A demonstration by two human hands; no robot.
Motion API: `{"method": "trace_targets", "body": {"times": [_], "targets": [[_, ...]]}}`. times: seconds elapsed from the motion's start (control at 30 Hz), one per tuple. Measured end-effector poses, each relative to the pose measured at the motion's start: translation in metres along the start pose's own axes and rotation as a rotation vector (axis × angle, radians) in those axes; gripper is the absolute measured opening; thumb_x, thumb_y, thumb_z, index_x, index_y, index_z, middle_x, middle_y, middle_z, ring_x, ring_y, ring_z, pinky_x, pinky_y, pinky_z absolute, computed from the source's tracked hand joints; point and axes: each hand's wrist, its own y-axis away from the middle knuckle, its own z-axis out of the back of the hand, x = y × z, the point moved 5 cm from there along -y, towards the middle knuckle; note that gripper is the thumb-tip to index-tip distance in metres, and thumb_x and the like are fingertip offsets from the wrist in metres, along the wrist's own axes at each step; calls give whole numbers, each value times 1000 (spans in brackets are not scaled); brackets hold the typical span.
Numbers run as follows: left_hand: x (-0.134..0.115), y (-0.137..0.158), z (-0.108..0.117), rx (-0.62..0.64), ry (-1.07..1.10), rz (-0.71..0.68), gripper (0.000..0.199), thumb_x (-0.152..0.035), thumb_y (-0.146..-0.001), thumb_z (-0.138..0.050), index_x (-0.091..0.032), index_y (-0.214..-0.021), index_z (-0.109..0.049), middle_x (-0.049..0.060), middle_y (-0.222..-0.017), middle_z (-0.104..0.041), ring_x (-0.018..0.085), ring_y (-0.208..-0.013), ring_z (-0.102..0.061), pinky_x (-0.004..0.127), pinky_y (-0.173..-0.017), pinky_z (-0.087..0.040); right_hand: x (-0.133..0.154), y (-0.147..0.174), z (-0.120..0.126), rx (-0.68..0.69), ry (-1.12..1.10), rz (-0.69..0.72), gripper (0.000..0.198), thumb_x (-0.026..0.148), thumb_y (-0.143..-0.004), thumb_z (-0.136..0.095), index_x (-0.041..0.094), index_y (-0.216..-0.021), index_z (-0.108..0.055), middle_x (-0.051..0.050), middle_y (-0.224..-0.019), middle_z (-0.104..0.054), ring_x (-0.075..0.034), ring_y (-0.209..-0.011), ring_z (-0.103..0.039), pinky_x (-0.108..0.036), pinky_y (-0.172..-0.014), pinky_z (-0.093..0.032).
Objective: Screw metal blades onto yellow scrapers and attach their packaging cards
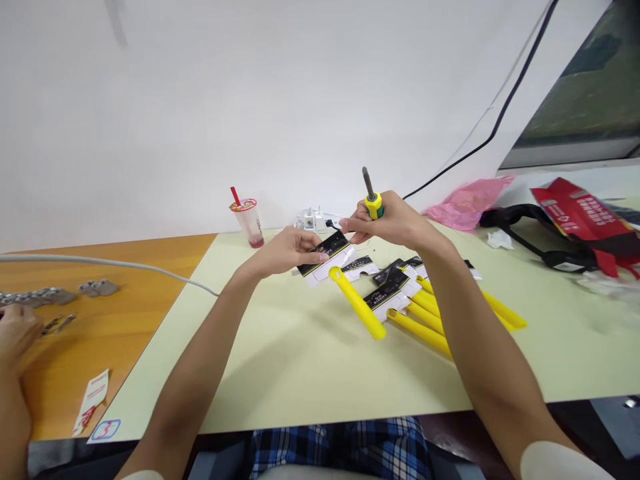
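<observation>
My left hand [287, 252] pinches a black-and-white header card [327, 257] above the table. From the card hangs a long yellow plastic piece [357, 303], rounded at its upper end. In my right hand [393, 217] is a stubby screwdriver with a yellow-green handle [373, 205], its metal shaft pointing up. The right thumb and fingertips come together near the card's upper right corner; whether they touch it I cannot tell. Just right of the held card lie several similar cards [387, 293] with yellow pieces [420, 331] fanned out, partly behind my right forearm.
A plastic cup [247, 223] with a red straw stands near the wall, beside a white power strip [313, 220]. At right lie a pink bag [470, 203], a black headband-like object [520, 233] and red packaging [590, 220]. Another person's hand [19, 330] is at far left, near small metal parts [97, 288].
</observation>
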Motion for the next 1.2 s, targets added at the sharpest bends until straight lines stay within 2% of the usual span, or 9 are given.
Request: {"method": "trace_targets", "body": {"times": [0.17, 0.37, 0.43, 0.53, 0.67, 0.8, 0.93, 1.03, 1.2], "targets": [[45, -26, -42, 186, 141, 97, 39, -53, -76, -93, -19, -88, -78, 4, -87, -76, 18, -78, -67, 30, -71, -47, -1, 6, 24, -87, 111, -98, 63, 60, -75, -98, 23, -61, -48, -12, -78, -77, -26, -65, -77, -38, -50, -58], [92, -42, -97, 264, 186, 220, 49, -60, -70, -94, -20, -86, -71, 2, -83, -72, 19, -77, -63, 31, -71, -42, 9, 17, 35, -96, 313, -200, 56, 67, -86, -86, 21, -68, -59, -10, -76, -78, -15, -41, -61, -36, -45, -44], [100, -43, -104, 255, 119, 231, 49, -60, -72, -92, -20, -89, -69, 0, -78, -69, 18, -74, -60, 31, -69, -39, 12, 20, 36, -52, 367, -229, 57, 73, -89, -80, 20, -75, -64, -8, -70, -76, -14, -39, -59, -35, -46, -43], [107, -42, -108, 244, 9, 238, 49, -57, -76, -88, -18, -99, -69, 0, -77, -68, 17, -72, -58, 31, -66, -38, 11, 21, 36, 36, 429, -252, 58, 77, -93, -72, 20, -83, -66, -7, -71, -76, -16, -48, -66, -33, -53, -48], [104, -41, -112, 278, -52, 145, 43, -55, -82, -84, -17, -96, -70, 4, -86, -73, 19, -75, -63, 31, -66, -42, -17, 9, 30, 184, 471, -282, 57, 75, -97, -68, 20, -82, -66, -9, -82, -80, -20, -67, -75, -32, -65, -55], [99, -43, -92, 238, -248, 60, 41, -55, -85, -81, -18, -101, -75, 8, -97, -78, 23, -85, -70, 33, -73, -50, -82, -10, 14, 442, 607, -428, 54, 72, -91, -75, 19, -80, -67, -10, -87, -80, -23, -76, -74, -32, -67, -51], [97, -42, -39, 129, -398, 122, 46, -58, -89, -73, -18, -111, -77, 11, -107, -80, 27, -96, -74, 36, -82, -56, -137, -25, -4, 552, 836, -381, 43, 52, -74, -92, 20, -88, -66, -4, -90, -75, -24, -84, -69, -30, -67, -43], [95, -32, 7, 24, -479, 218, 56, -66, -90, -69, -18, -118, -75, 13, -115, -81, 29, -102, -75, 36, -83, -57, -161, -27, -19, 600, 830, -395, 48, 45, -62, -97, 20, -92, -68, -5, -98, -76, -26, -93, -69, -31, -73, -47], [95, -9, 56, 57, -606, 368, 60, -69, -90, -66, -21, -125, -74, 13, -126, -80, 31, -112, -76, 36, -91, -57, -174, -23, -31, 656, 815, -421, 55, 45, -53, -100, 21, -91, -68, -7, -99, -75, -30, -94, -70, -33, -73, -48]]}}
